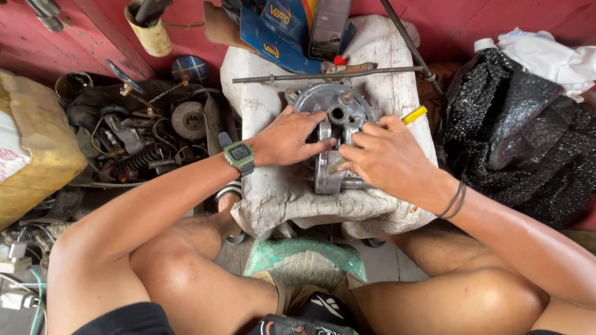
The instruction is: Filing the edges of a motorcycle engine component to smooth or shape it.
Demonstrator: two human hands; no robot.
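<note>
The left hand lies flat, fingers spread on a grey metal engine casing; the right hand pinches a yellow-handled tool against it. The casing rests on a worn white block, long axis pointing away from the person. Red floor, scattered parts left.

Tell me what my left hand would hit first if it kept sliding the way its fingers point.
Probably the right hand: the left hand lies on the grey metal casing, fingers pointing right, nearly meeting it.
</note>
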